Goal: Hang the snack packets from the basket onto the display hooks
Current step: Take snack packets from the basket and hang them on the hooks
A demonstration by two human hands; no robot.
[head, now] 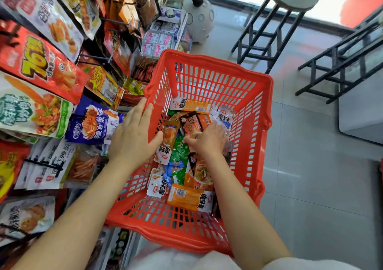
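Note:
A red plastic basket (250, 112) sits in front of me, with several snack packets (186, 195) piled in its bottom. My left hand (132, 133) lies over the basket's left rim with the fingers straight and the thumb reaching inside next to an orange and white packet (167, 143). My right hand (207, 139) is down among the packets, its fingers curled on a small packet in the pile. To the left, display hooks (93, 57) carry rows of hanging snack bags (41, 62).
Two black stools (275, 27) stand on the tiled floor at the upper right. A white round figure (199, 19) stands beyond the basket. Small boxed goods (157, 41) fill a shelf behind the basket's far left corner.

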